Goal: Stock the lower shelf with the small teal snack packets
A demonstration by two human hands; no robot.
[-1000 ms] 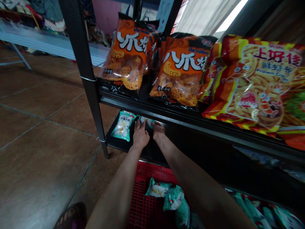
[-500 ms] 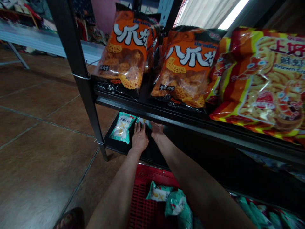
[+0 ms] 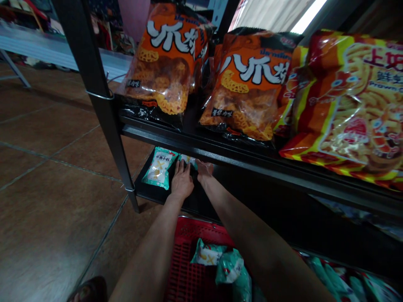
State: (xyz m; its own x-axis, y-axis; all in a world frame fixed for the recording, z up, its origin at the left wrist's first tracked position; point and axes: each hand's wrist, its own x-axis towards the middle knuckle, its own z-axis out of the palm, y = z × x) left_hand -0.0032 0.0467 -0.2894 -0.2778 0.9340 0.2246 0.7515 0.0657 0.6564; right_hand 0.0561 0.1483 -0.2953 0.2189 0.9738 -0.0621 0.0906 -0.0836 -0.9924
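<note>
On the black bottom shelf (image 3: 151,189), a teal and white snack bag (image 3: 189,160) lies between my hands, partly covered by them and by the shelf edge above. My left hand (image 3: 182,180) touches its near left part, fingers stretched forward and slightly apart. At its right end is my right hand (image 3: 204,168), with fingers bent against the bag's edge; the fingertips are partly hidden. Just left of my left hand, another teal snack bag (image 3: 160,167) lies flat, printed side up.
Below my forearms stands a red plastic basket (image 3: 182,251) with several teal bags in it. Overhead, the upper shelf (image 3: 189,144) carries orange snack bags (image 3: 163,63) and large prawn snack bags (image 3: 349,109). A black shelf post (image 3: 103,109) rises at left. More teal bags (image 3: 340,277) lie lower right.
The view has shifted slightly, so the shelf and bags sit a little further left. Both hands stay at the same snack bag, with little movement against it.
</note>
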